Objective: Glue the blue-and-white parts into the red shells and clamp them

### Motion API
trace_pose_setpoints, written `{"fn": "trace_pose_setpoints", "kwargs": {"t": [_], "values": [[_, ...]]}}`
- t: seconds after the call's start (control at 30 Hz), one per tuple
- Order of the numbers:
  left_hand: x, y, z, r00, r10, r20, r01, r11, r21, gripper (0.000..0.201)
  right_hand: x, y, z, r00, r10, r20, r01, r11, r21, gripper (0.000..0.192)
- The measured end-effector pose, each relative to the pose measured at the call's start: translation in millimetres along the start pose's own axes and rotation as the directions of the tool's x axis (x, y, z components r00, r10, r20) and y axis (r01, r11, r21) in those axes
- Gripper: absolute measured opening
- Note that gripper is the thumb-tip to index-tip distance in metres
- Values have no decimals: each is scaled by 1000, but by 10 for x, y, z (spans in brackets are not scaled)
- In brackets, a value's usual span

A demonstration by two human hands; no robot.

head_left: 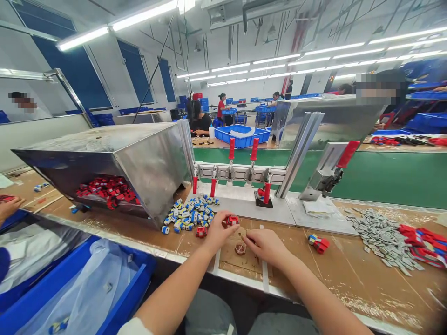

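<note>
Between the thumb and fingers of my left hand [220, 231] is a small red plastic part [232, 220], held just above the bench. Close beside it, the fingers of my right hand [261, 244] are pinched together; what they hold, if anything, is too small to make out. Below the hands a small round dish-like thing [240, 249] lies on a taped brown board [240, 264]. Left of my left hand is a heap of blue, white and yellow pieces [192, 213], with another red part [201, 231] at its near edge.
A metal bin [150, 172] with red parts stands left. Behind the hands rises a frame of red-handled toggle clamps [240, 173]. Grey flat pieces [380, 237] and a red-blue assembly [318, 243] lie right. Blue crates [145, 274] sit below left; another person's hand [9, 207] shows there.
</note>
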State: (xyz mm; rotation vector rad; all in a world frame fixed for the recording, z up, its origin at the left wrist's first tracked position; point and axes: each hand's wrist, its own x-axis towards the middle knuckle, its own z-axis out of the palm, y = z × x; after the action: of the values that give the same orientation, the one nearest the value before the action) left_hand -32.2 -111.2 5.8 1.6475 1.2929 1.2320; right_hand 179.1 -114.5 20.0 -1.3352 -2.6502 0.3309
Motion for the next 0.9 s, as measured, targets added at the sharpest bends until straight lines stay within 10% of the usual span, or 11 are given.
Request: {"fn": "trace_pose_setpoints", "kwargs": {"t": [0.27,0.6,0.9], "values": [[330,-338,221,997,-68,29,73,961,-265,50,72,27,-33,999,-13,38,12,1000,20,38],[386,-477,206,985,-66,162,123,920,-373,60,170,172,-70,932,-362,14,362,931,-44,35],[338,-488,221,973,-57,224,97,980,-175,58,167,279,175,989,-133,-64,146,822,550,43]]}}
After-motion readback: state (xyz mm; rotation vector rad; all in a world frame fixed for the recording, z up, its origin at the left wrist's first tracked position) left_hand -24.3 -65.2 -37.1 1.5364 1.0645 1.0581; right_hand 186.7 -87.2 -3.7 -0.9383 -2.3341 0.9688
